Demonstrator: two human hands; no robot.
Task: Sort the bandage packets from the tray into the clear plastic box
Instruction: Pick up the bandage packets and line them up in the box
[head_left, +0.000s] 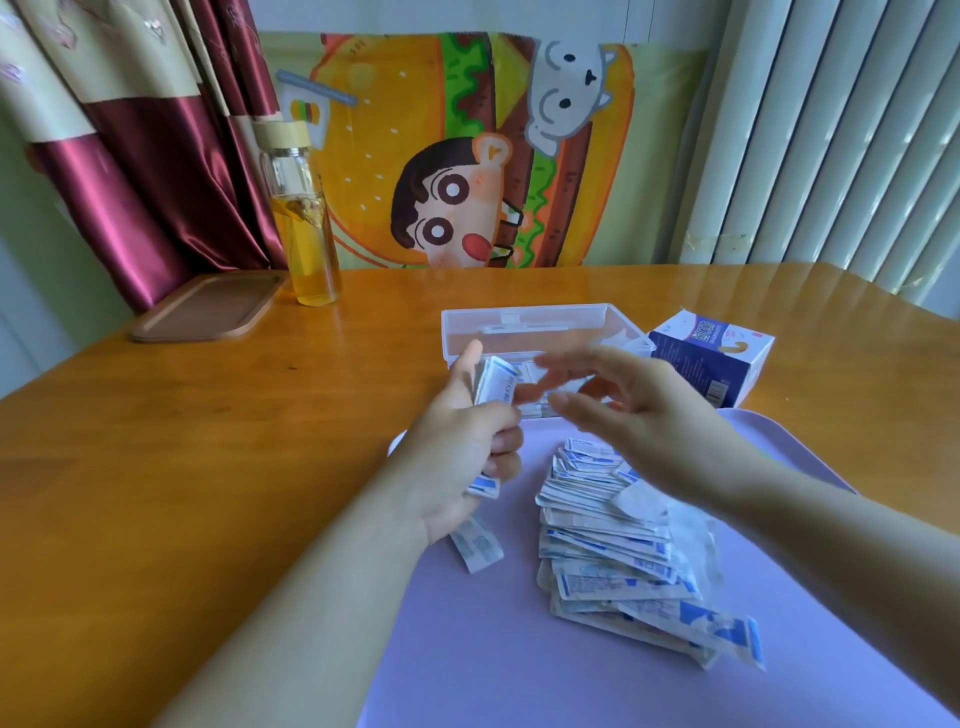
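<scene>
A loose heap of white-and-blue bandage packets (618, 540) lies on the lilac tray (467, 649). One stray packet (477, 548) rests on the tray under my left wrist. My left hand (462, 447) is closed around a stack of packets (496, 384) that stick up above my fingers, just in front of the clear plastic box (519, 325). My right hand (639, 405) hovers blurred between the heap and the box, fingers spread, holding nothing. Some packets show inside the box behind my hands.
A blue-and-white bandage carton (711, 358) stands right of the box. At the back left are a glass bottle of yellow liquid (306, 234) and a brown wooden tray (208, 306). The wooden table (182, 441) extends to the left.
</scene>
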